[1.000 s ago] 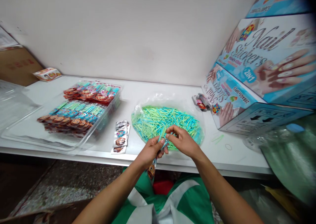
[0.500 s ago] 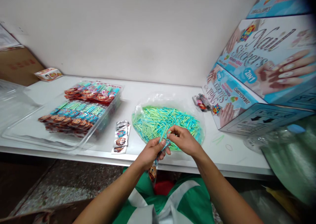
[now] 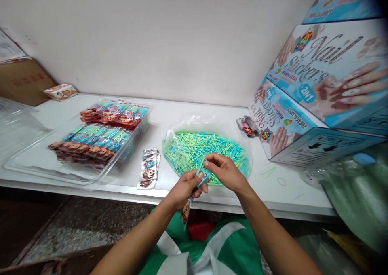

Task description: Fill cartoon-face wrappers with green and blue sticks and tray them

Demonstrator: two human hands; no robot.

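My left hand is closed around a slim printed sachet, whose brown cartoon-face end hangs below my fingers past the table edge. My right hand pinches a thin green-blue stick at the sachet's upper end. Whether the stick lies inside the sachet or against it, I cannot tell. Just behind both hands lies a clear plastic bag full of loose green and blue sticks. Left of the bag, a few flat silver-backed sachets lie stacked on the table.
A clear plastic tray on the left bears rows of filled sachets. Nail sticker boxes rise on the right, with small dark packets beside them. A clear bottle lies near the right edge. Loose sticks lie on the tabletop.
The hanging end of the sachet has swung slightly left. My right fingers have shifted a little at the stick, while both hands stay in nearly the same place.
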